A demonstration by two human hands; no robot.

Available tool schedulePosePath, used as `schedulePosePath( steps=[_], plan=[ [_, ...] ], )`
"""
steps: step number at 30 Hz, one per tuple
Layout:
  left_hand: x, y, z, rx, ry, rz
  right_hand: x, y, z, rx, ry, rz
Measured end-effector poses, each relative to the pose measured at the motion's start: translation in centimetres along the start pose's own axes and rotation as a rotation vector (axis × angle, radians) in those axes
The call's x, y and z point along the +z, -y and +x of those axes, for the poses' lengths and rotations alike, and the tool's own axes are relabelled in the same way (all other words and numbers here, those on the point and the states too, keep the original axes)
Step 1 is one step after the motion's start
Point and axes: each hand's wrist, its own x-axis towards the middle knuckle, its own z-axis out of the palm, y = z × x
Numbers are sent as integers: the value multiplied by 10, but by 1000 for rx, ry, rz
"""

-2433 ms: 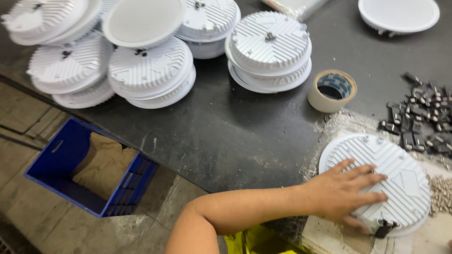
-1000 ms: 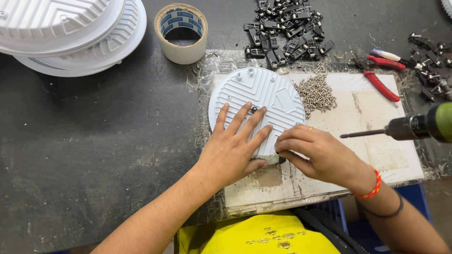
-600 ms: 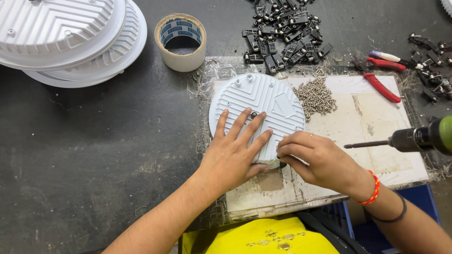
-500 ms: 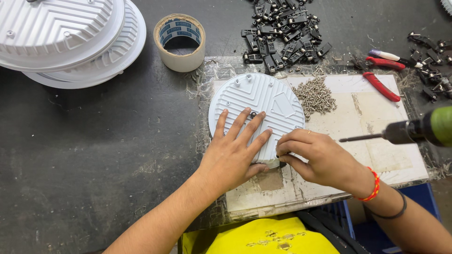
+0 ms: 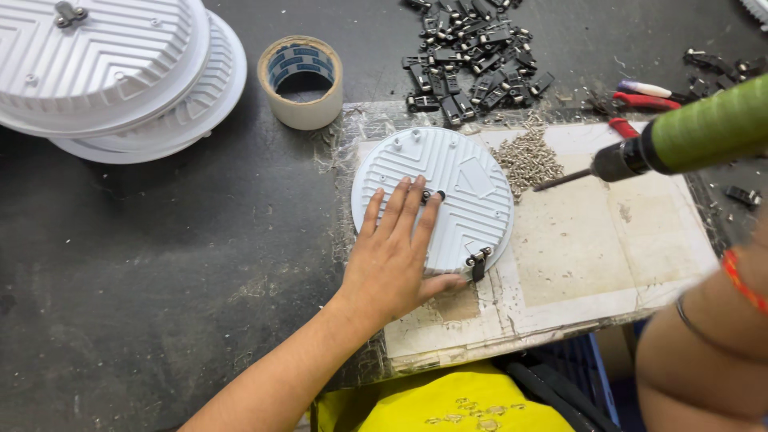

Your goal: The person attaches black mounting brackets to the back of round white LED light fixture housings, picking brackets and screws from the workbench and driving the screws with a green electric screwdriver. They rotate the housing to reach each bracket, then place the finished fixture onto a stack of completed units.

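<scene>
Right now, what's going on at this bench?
A person's left hand lies flat on a round white ribbed housing on a worn work board, pinning it down. A green-handled power screwdriver hangs above the board, its bit pointing at a pile of small screws. The right hand is out of view. Black clips, a tape roll and stacked housings sit behind.

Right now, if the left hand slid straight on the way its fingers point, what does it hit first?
The left hand lies flat on the white ribbed disc, fingers aimed up and slightly right. First in line looks like the small dark fitting at the fingertips; height is hard to judge.
</scene>
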Motion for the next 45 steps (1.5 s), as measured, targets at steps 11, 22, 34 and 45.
schedulePosePath(
  steps=[11,22,34,45],
  plan=[
    [3,0,1,-12,22,26,3,-11,-79,83,-123,388],
    [3,-1,1,-32,78,56,7,-14,-98,78,-157,418],
    [1,-7,4,-47,158,41,20,-1,-80,163,-68,427],
    [1,-12,5,-66,100,-59,40,30,-50,255,255,344]
  ],
)
